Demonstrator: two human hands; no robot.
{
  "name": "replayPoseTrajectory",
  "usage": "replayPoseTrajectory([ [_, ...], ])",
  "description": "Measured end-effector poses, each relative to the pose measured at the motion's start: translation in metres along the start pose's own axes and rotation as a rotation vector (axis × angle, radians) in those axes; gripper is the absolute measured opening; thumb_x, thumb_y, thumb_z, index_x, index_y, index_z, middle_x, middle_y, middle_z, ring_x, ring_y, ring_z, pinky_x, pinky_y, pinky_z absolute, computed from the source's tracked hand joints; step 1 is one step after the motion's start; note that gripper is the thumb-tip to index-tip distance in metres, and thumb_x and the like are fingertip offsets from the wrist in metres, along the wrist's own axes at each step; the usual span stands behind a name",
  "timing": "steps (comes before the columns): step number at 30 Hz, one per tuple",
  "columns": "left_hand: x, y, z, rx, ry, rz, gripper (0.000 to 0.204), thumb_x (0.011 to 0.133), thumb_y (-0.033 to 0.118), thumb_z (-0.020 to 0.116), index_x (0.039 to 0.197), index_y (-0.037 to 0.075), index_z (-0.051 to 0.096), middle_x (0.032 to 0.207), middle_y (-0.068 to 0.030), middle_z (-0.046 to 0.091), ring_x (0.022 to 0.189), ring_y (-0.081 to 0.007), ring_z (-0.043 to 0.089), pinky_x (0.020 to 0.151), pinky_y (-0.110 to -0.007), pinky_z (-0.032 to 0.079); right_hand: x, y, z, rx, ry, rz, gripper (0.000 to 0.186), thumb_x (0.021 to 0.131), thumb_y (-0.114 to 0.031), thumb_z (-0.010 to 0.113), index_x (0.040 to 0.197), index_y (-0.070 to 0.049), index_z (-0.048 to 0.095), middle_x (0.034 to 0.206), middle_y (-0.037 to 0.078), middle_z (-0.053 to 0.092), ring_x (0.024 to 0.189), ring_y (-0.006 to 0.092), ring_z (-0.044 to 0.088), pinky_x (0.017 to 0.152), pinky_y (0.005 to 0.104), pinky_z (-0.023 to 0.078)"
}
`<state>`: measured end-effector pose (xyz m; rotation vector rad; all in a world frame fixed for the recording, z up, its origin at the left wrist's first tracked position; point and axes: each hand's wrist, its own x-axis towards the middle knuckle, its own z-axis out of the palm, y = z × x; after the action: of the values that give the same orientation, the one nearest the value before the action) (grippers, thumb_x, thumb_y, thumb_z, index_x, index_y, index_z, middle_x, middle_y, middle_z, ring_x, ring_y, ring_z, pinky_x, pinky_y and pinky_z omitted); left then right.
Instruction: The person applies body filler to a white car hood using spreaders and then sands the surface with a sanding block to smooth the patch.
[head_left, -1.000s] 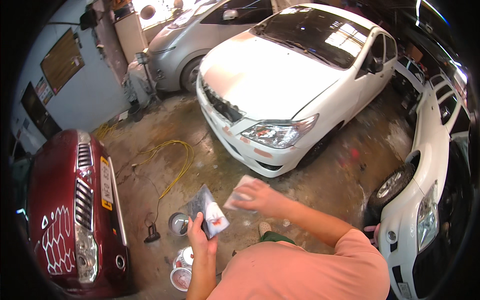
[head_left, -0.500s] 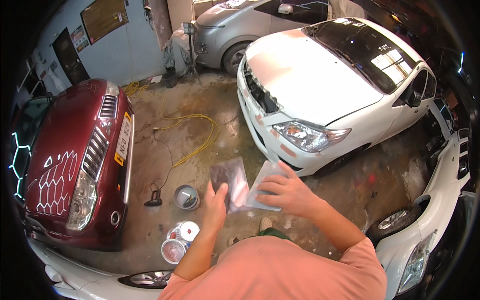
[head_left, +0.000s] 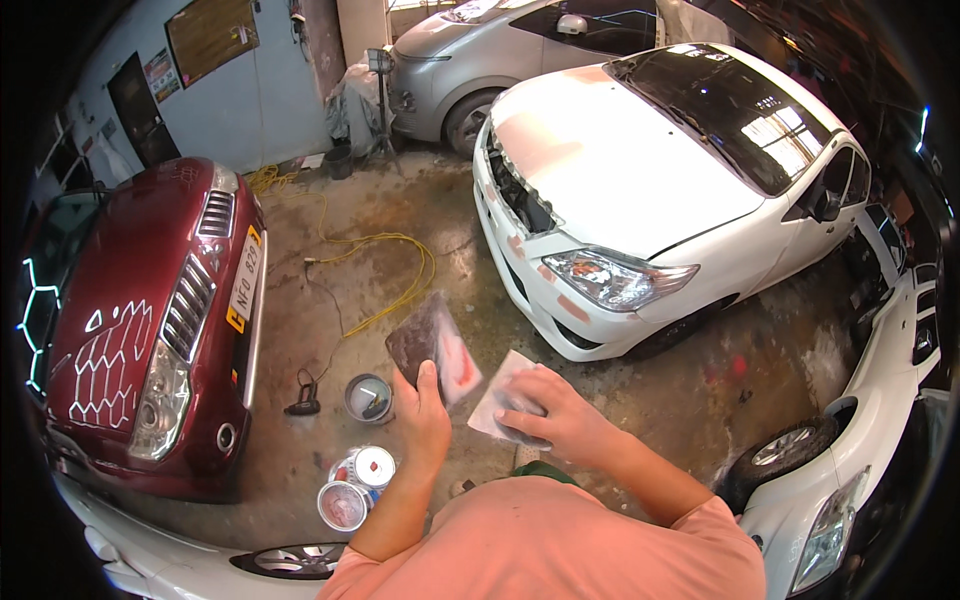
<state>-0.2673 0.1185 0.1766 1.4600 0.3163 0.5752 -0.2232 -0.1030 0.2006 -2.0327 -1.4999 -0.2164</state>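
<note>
My left hand (head_left: 424, 412) grips the near edge of a flat rectangular board (head_left: 412, 345), thumb on top. Dark brown covers the board's left side, and a pale area with a wet pink-red smear lies on its right. In my right hand (head_left: 560, 418) is a thin, flat, pale pinkish plate (head_left: 488, 415) with a greyish area under the fingers; I cannot make out its exact kind. The fingers spread over its face. Board and plate are held side by side above the floor, a small gap between them.
A white car (head_left: 620, 170) with pinkish filler patches stands ahead right, a red car (head_left: 130, 280) at left. A grey bucket (head_left: 357, 404), a pink-stained tub (head_left: 343, 507), a white-lidded can (head_left: 375, 467) and a yellow cord (head_left: 425, 270) lie on the wet floor.
The board has tilted and shifted slightly left. My right hand has drawn nearer my body, and its plate has turned to show a pinkish face.
</note>
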Motion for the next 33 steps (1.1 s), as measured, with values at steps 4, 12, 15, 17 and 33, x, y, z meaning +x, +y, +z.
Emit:
replayPoseTrajectory([
  [4,-0.008,-0.012,0.01,-0.582,0.006,-0.393,0.04,0.103,0.011,0.052,0.142,0.002,0.046,0.129,-0.0122,0.062,0.117,-0.0239,0.063,0.101,-0.04,0.051,0.008,-0.002,0.013,0.098,0.113,-0.039,0.056,0.08,-0.002,0.078,0.132,-0.015,0.064,0.144,0.019,0.047,0.132,0.0429,0.05,0.111,0.0512,0.043],
  [12,-0.011,-0.02,0.002,-0.546,-0.019,-0.414,0.037,0.102,0.007,0.051,0.139,0.002,0.046,0.129,-0.0112,0.062,0.116,-0.0224,0.064,0.1,-0.04,0.053,-0.001,0.04,-0.007,-0.348,0.147,0.031,0.044,0.081,-0.014,0.071,0.125,-0.022,0.07,0.131,0.008,0.061,0.123,0.0296,0.059,0.111,0.0534,0.04],
  [15,-0.011,-0.011,0.002,-0.511,-0.027,-0.35,0.038,0.103,0.009,0.052,0.14,0.001,0.046,0.13,-0.0104,0.061,0.117,-0.0197,0.062,0.102,-0.037,0.05,0.001,0.03,0.004,-0.279,0.06,-0.107,0.044,0.081,-0.016,0.068,0.124,-0.026,0.071,0.128,0.001,0.062,0.121,0.0238,0.059,0.112,0.054,0.039],
  [17,-0.01,-0.015,-0.002,-0.492,-0.026,-0.326,0.039,0.103,0.01,0.052,0.141,0.001,0.046,0.131,-0.0104,0.061,0.118,-0.0196,0.061,0.103,-0.037,0.049,0.01,0.034,-0.017,-0.335,0.042,-0.079,0.042,0.081,-0.016,0.069,0.122,-0.026,0.071,0.124,-0.001,0.063,0.12,0.0207,0.059,0.115,0.0534,0.037],
  [33,0.0,-0.001,0.007,0.077,-0.096,-0.037,0.041,0.105,0.018,0.049,0.14,-0.004,0.05,0.127,-0.0164,0.066,0.116,-0.0238,0.062,0.101,-0.036,0.046,0.005,0.006,0.018,-0.107,-0.107,-0.085,0.035,0.078,-0.01,0.07,0.111,-0.02,0.073,0.12,0.001,0.067,0.12,0.021,0.061,0.116,0.052,0.035],
])
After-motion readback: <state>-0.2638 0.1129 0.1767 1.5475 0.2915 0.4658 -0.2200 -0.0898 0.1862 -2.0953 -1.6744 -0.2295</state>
